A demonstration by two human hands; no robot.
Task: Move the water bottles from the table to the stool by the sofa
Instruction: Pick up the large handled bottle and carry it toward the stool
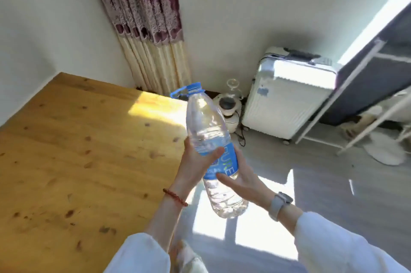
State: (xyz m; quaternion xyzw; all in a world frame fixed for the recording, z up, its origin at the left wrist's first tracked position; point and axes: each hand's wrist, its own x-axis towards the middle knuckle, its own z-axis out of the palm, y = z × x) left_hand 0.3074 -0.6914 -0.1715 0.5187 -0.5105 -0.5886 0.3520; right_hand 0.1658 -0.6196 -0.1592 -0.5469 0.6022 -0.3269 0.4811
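Note:
A large clear water bottle (206, 126) with a blue cap, blue carry loop and blue label hangs in the air just past the right edge of the wooden table (73, 157). It is nearly upright, tilted a little to the left at the top. My left hand (195, 166) grips it at the label from the left, thumb across the front. My right hand (242, 181) cups the label and lower body from the right, fingers spread against it. No other bottle shows on the table. The stool and sofa are out of view.
A white suitcase (289, 97) stands against the far wall on the grey floor. Beside it sit a small white appliance (226, 106) with a cord, and a curtain (146, 28) hanging behind the table. A white metal rack (364, 95) and a fan base (384, 150) stand at right.

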